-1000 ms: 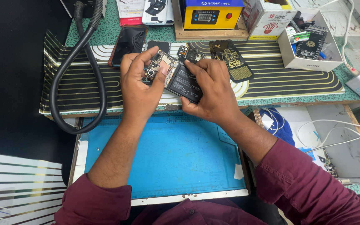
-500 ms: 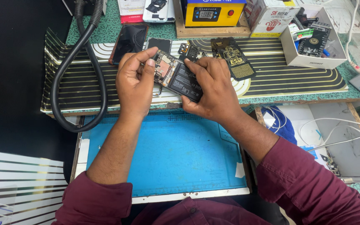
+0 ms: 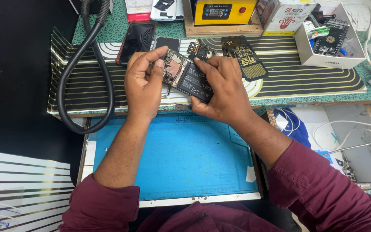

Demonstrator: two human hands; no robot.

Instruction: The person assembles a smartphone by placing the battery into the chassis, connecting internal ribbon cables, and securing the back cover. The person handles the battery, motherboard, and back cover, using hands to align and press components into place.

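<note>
Two hands: both meet on one opened phone just above the middle of the frame, over the striped mat.
Opened phone: back cover off, black battery and a bare circuit board showing; it is tilted, its board end toward the upper left, held slightly above the mat.
Left hand: curled, thumb and forefinger pinched together at the board end of the phone; whether they clamp a small part there is too small to tell.
Right hand: clamped on the phone from the right, fingers wrapped over the battery edge, forefinger tip pressing near the top of the battery.
Sleeves: dark red, both forearms bare from below the elbow, entering from the bottom of the frame.
Blue work mat: lies in the lower middle, beneath the forearms, nearer the person than the striped mat.
Black hose: loops down the left side of the striped mat, well apart from the hands.
Dark phone: lies flat at the upper left, just beyond the left hand.
Black anti-static bag: lies on the striped mat, just beyond the right hand.
Yellow device: stands at the top centre, on a wooden base.
White tray: upper right, holding a black circuit board and small parts.
</note>
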